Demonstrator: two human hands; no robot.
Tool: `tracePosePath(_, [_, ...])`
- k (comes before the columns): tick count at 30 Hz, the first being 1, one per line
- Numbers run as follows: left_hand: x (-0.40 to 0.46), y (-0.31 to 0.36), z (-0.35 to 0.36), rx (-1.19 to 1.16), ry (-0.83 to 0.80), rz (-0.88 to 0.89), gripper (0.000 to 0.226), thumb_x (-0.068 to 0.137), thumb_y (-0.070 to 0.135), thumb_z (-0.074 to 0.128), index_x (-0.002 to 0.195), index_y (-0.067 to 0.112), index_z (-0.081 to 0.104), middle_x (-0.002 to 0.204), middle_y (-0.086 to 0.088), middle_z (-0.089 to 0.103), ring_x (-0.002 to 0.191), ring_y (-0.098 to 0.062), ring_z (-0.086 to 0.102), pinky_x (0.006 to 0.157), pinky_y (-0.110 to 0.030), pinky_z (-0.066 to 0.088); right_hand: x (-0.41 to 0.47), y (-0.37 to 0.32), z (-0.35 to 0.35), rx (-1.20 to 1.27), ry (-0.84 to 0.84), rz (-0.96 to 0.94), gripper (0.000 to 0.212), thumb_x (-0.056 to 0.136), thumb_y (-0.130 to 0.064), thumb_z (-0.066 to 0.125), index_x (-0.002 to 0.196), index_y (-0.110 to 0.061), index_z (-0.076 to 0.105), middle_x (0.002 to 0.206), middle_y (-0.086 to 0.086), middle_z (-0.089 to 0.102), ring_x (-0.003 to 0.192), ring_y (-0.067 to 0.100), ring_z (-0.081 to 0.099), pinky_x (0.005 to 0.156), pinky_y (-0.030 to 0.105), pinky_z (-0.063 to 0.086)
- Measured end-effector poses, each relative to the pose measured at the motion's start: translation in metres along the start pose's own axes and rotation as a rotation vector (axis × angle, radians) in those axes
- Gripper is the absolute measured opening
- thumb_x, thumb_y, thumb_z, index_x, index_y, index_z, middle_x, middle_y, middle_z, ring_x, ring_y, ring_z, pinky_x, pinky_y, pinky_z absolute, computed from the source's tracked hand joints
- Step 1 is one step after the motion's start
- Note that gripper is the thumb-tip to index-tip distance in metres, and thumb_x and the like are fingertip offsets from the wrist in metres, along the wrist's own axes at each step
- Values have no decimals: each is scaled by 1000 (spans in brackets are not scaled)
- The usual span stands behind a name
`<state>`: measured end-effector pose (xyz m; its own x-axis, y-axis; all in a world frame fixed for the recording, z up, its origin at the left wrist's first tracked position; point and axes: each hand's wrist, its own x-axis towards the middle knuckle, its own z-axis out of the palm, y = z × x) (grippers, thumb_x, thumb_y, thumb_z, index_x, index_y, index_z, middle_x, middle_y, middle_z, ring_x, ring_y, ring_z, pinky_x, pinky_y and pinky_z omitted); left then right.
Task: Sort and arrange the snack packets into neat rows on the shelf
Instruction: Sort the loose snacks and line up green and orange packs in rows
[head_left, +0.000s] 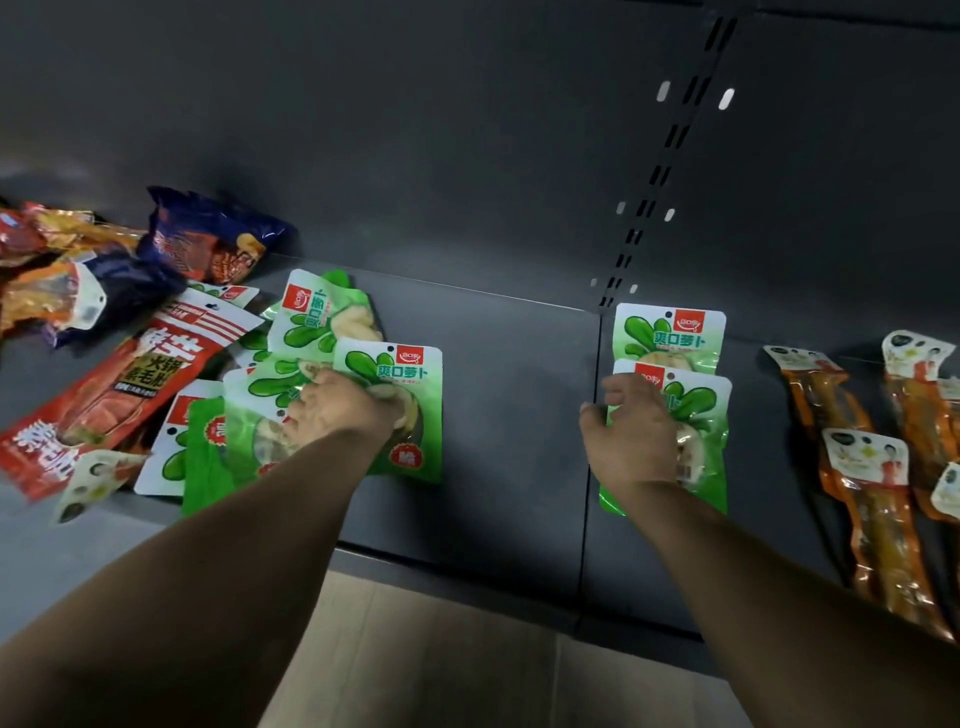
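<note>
Both hands (343, 402) rest on green-and-white snack packets (670, 338), glossy, flat.

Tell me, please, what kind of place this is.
Probably a shop. A dark metal shelf has a slotted upright in its back panel, and many identical green radish packets and orange snack packets lie on it.

Dark shelf (509, 374) — scattered snack packets (410, 410)
</note>
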<state>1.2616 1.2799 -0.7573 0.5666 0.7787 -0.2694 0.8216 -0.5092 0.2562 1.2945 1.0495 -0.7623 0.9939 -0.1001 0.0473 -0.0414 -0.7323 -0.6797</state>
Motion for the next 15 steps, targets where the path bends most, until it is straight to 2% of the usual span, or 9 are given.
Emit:
tracePosePath(2, [8,-2,-1,-128,-36,-35,80,81,45,66,140,2,32,138,-18,47,128,-35,42,107,-45,31,-4,-1,4,-4,-13,-9,28,87,-15,61,114,-7,59,111,9,60,103,27,56,84,28,38])
tracePosePath(4, [12,-4,-4,-272,-65,-40,64,79,35,71,128,2,48,126,-16,58,117,-34,53,97,-41,42,-5,-3,7,-12,-29,-7,29,88,-16,60,116,-8,58,113,9,60,103,26,56,82,26,37])
tracePosePath(7, [12,-3,-9,-323,-102,-3,45,81,32,72,113,3,60,120,-14,63,113,-32,57,86,-32,43,-6,-11,12,2,-62,2,29,89,-16,58,117,-9,57,115,8,58,104,25,56,83,26,37])
tracePosePath(9, [11,-1,-12,-328,-126,2,46,82,34,72,115,4,61,122,-12,63,115,-29,56,91,-30,43,-8,-17,17,31,-83,16,29,89,-16,59,117,-9,58,114,7,58,103,25,57,85,26,39])
tracePosePath(11, [12,-2,-11,-433,-158,3,44,82,29,72,117,4,62,120,-11,63,112,-29,57,94,-31,45,-9,-22,25,65,-113,34,28,89,-19,60,115,-10,59,113,8,60,101,24,59,86,27,42])
tracePosePath(15, [9,-7,-11,-835,-325,25,13,83,16,72,93,9,66,92,-4,69,75,-15,61,70,-23,47,-15,-34,35,209,-265,140,40,88,-29,64,123,-10,56,119,7,62,108,21,58,87,23,40])
